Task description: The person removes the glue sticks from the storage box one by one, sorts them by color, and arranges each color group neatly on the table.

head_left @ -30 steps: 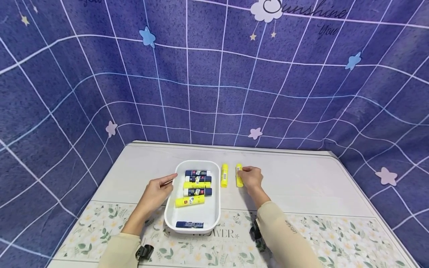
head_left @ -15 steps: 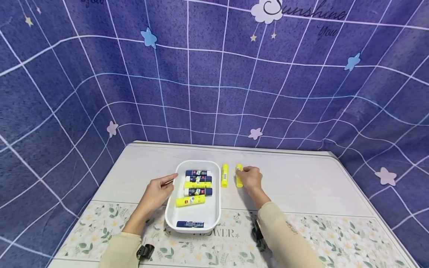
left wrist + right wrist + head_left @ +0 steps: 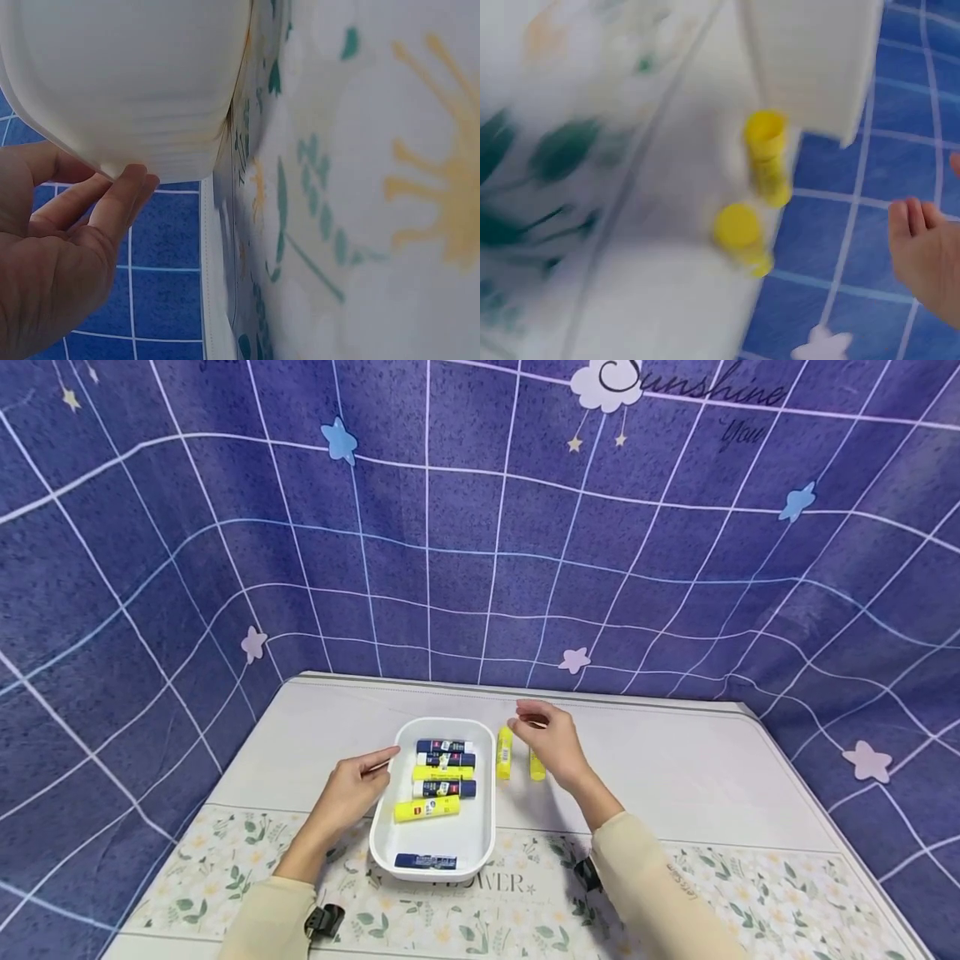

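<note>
Lower middle of the head view: white tray (image 3: 435, 839) on the table (image 3: 675, 768), with the left yellow stick (image 3: 503, 756) lying just off its right wall and the right yellow stick (image 3: 537, 768) a little further right, the two roughly parallel and apart. Left hand (image 3: 354, 793) at the tray's upper left edge, thumb and fingers pinching the rim. Right hand (image 3: 555, 747) above the yellow sticks, covering the far part of the right one; thumb and index stand apart with nothing between, and in the right wrist view the other fingers lie bunched together, clear of both sticks. Inside the tray, five sticks lie crosswise in the upper part, dark blue mixed with yellow, the lowest yellow stick (image 3: 427, 809) slanted; one dark blue stick (image 3: 425, 862) lies alone near the bottom end. Look like glue sticks. Judged light, stiff, hard to break; smooth round barrels probably slide under a dry fingertip and roll if nudged sideways. Best hold: thumb and index across mid-barrel, squeezing lightly, rather than the capped end, which might pull off. Tray seems light, rigid plastic, apt to skid; the rim gives a sound hold.
</note>
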Action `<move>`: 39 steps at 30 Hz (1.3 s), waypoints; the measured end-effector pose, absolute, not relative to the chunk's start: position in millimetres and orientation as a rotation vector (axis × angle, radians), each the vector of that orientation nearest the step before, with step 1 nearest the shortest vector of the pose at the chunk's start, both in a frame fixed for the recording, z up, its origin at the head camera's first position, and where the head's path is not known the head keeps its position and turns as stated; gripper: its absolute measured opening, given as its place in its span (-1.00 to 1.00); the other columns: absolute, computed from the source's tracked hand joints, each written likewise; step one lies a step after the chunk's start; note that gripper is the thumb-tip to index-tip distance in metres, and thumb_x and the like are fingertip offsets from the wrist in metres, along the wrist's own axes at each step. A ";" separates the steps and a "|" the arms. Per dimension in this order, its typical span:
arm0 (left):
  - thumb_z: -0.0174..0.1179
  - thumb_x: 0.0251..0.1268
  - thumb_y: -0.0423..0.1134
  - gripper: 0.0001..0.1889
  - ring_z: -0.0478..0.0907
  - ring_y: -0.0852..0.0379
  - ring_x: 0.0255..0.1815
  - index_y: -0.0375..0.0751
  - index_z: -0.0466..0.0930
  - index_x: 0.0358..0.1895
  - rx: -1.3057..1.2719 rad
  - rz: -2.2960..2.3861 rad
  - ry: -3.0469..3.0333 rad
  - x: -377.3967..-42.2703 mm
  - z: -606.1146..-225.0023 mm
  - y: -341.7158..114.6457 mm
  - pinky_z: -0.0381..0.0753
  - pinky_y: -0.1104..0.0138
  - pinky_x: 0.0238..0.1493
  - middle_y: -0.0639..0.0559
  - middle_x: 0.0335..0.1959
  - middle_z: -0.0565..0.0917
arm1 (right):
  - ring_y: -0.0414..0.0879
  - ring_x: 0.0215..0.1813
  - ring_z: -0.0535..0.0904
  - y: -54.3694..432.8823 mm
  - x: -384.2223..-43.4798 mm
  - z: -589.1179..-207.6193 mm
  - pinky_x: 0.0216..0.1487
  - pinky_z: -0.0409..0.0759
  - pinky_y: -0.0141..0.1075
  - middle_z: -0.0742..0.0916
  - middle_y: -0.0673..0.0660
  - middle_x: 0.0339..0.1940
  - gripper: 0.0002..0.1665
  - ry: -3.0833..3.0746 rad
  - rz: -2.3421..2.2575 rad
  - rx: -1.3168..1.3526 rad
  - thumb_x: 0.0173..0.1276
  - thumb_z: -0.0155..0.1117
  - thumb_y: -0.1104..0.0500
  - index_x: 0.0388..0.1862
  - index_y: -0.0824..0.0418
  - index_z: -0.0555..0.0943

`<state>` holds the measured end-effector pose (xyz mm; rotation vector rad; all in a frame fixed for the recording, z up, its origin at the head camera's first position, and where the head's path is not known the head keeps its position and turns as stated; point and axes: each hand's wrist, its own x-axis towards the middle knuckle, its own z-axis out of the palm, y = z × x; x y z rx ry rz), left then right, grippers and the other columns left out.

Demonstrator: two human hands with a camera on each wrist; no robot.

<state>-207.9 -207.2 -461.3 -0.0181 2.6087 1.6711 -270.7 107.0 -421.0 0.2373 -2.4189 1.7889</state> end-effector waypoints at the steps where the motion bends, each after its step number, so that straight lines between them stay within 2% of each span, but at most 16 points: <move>1: 0.01 0.54 -0.32 -0.51 0.57 -0.17 0.40 -0.14 0.46 0.48 -0.019 1.672 2.609 -208.0 -460.6 -207.0 0.64 0.16 0.33 -0.28 0.41 0.55 | 0.11 0.22 0.67 102.7 -268.1 -415.9 0.29 0.71 -0.22 0.74 0.29 0.16 -0.52 -2.413 1.830 0.297 0.35 0.39 0.28 0.25 0.32 0.65; 9: 0.01 0.54 -0.32 -0.51 0.55 -0.17 0.42 -0.14 0.46 0.48 -0.018 1.663 2.609 -206.6 -458.5 -206.5 0.63 0.16 0.34 -0.28 0.43 0.53 | 0.07 0.26 0.63 76.8 -255.1 -402.1 0.23 0.69 -0.42 0.69 0.29 0.23 -0.43 -2.391 2.097 0.596 0.36 0.39 0.29 0.35 0.30 0.58; 14: 0.01 0.55 -0.31 -0.51 0.55 -0.16 0.42 -0.12 0.46 0.48 -0.020 1.670 2.609 -206.9 -459.8 -206.7 0.63 0.14 0.35 -0.27 0.43 0.54 | 0.07 0.30 0.63 73.1 -249.6 -401.6 0.26 0.70 -0.36 0.68 0.30 0.28 -0.40 -2.514 2.212 0.802 0.36 0.39 0.33 0.38 0.31 0.55; 22: 0.01 0.54 -0.33 -0.51 0.57 -0.17 0.40 -0.13 0.46 0.48 -0.009 1.676 2.608 -207.9 -461.4 -205.9 0.64 0.14 0.33 -0.29 0.42 0.55 | 0.35 0.40 0.53 75.1 -248.6 -403.8 0.32 0.68 -0.30 0.62 0.41 0.36 -0.33 -2.673 2.213 1.146 0.31 0.45 0.34 0.40 0.38 0.52; 28: 0.01 0.54 -0.32 -0.51 0.57 -0.16 0.40 -0.14 0.46 0.48 -0.001 1.678 2.604 -206.7 -461.0 -206.4 0.65 0.15 0.33 -0.29 0.41 0.55 | 0.47 0.42 0.47 70.9 -251.5 -410.8 0.34 0.67 -0.28 0.56 0.56 0.37 -0.32 -2.776 2.259 1.366 0.32 0.40 0.41 0.41 0.50 0.46; 36: 0.03 0.54 -0.34 -0.52 0.58 -0.18 0.38 -0.17 0.49 0.46 0.018 1.683 2.629 -205.6 -459.9 -208.3 0.66 0.13 0.32 -0.30 0.38 0.58 | 0.28 0.36 0.61 52.1 -255.3 -420.6 0.32 0.67 -0.33 0.67 0.40 0.31 -0.38 -2.945 2.108 1.522 0.30 0.44 0.39 0.35 0.42 0.56; 39: 0.03 0.53 -0.34 -0.52 0.57 -0.19 0.38 -0.18 0.48 0.46 0.029 1.684 2.627 -205.9 -460.0 -208.0 0.66 0.12 0.33 -0.30 0.38 0.57 | 0.21 0.30 0.66 44.0 -253.5 -421.7 0.28 0.69 -0.34 0.70 0.41 0.26 -0.39 -3.022 2.048 1.573 0.27 0.46 0.38 0.32 0.42 0.58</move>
